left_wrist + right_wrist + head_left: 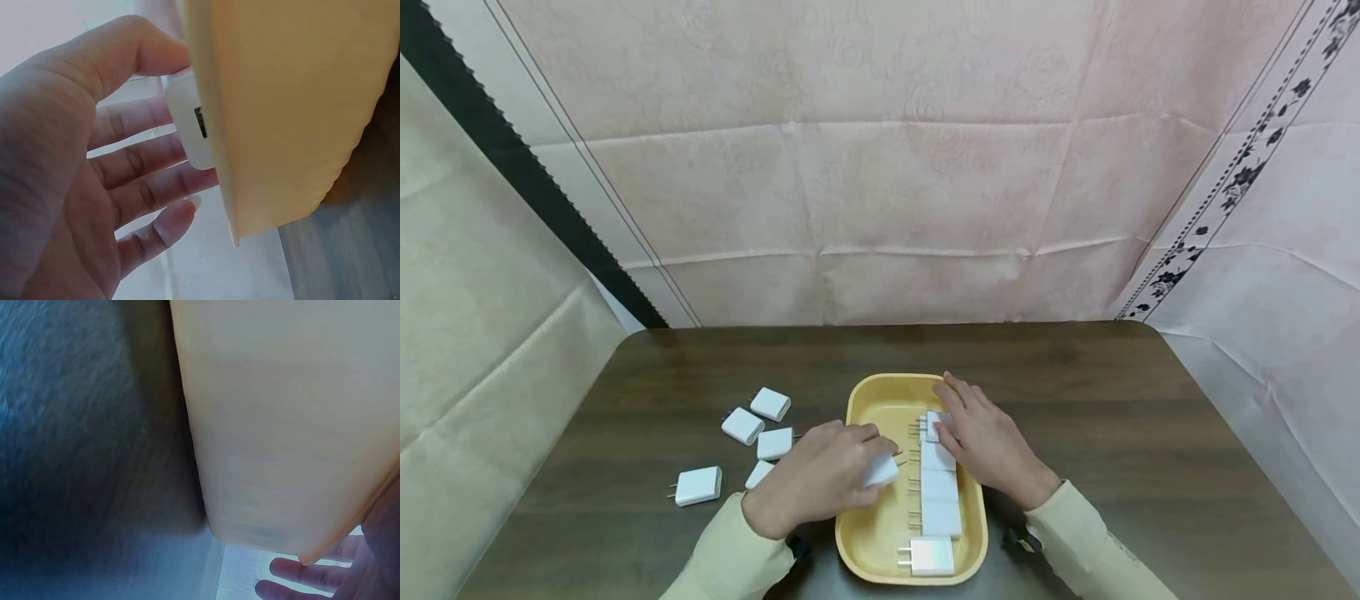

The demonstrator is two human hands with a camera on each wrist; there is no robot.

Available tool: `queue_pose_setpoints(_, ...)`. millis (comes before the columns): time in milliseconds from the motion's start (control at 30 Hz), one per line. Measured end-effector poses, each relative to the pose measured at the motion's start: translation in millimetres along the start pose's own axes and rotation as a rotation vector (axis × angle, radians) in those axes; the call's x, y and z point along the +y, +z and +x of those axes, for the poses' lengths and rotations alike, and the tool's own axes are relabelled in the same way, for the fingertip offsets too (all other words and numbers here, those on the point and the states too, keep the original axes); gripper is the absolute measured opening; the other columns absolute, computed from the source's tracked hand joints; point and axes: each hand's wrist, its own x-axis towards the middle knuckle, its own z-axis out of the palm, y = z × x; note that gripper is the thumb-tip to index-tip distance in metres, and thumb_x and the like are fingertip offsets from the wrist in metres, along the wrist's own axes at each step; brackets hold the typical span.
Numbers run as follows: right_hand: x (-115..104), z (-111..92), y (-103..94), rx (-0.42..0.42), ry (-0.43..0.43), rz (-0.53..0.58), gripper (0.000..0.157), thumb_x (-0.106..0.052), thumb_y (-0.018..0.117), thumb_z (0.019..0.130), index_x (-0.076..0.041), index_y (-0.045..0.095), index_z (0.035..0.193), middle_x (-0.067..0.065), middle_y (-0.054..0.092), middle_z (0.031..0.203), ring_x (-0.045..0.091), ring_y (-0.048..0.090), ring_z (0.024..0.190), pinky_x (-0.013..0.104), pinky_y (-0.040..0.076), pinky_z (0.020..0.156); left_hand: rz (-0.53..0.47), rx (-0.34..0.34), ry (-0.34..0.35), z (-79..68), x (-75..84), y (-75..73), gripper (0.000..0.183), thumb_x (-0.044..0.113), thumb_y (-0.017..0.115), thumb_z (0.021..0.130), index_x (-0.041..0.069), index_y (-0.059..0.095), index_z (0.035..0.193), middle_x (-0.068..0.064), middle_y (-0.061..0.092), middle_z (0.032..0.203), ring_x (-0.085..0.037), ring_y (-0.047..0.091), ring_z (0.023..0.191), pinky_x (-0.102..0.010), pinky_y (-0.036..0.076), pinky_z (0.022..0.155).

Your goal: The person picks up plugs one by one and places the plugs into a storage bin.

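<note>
A yellow plastic tray [867,546] sits on the table between both hands. Over its left side, my left hand [823,475] pinches a white USB wall charger [881,472] between thumb and fingers; its dark USB port faces the left wrist camera. Several white chargers [939,500] stand in a column along the tray's right half, prongs pointing left. The nearest charger [932,557] sits a little apart from and left of that column. At the far right rim, my right hand [988,446] rests with extended fingers, its thumb beside the farthest charger [933,426].
Left of the tray, several more white chargers lie loose on the dark wooden table [1097,433], including one charger [697,486] off by itself at the far left. Pale cloth [880,192] hangs behind the table and along both sides.
</note>
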Motion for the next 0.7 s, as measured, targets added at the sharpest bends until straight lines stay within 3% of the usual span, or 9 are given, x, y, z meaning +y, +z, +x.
queue_pose_setpoints(167,0.4,0.7,0.1,0.008,-0.005,-0.007,0.052,-0.030,0.063,0.099,-0.009,0.051,0.144,0.019,0.050,0.149,0.033,0.059,0.128,0.050,0.054,0.097,-0.018,-0.043,-0.001,0.5,1.3,1.2,0.030,0.037,0.077,0.084,0.023,0.072,0.110,0.007,0.068,0.093,-0.003,0.053,0.071,-0.025,0.046,0.067)
queue_pose_setpoints(700,0.7,0.3,-0.1,-0.007,0.005,0.000,0.052,-0.031,0.062,0.100,-0.010,0.050,0.145,0.019,0.049,0.151,0.035,0.058,0.129,0.051,0.054,0.097,-0.016,-0.075,0.039,-0.4,6.6,4.3,0.024,0.036,0.077,0.083,0.023,0.073,0.104,0.008,0.069,0.092,-0.007,0.058,0.072,-0.027,0.049,0.072)
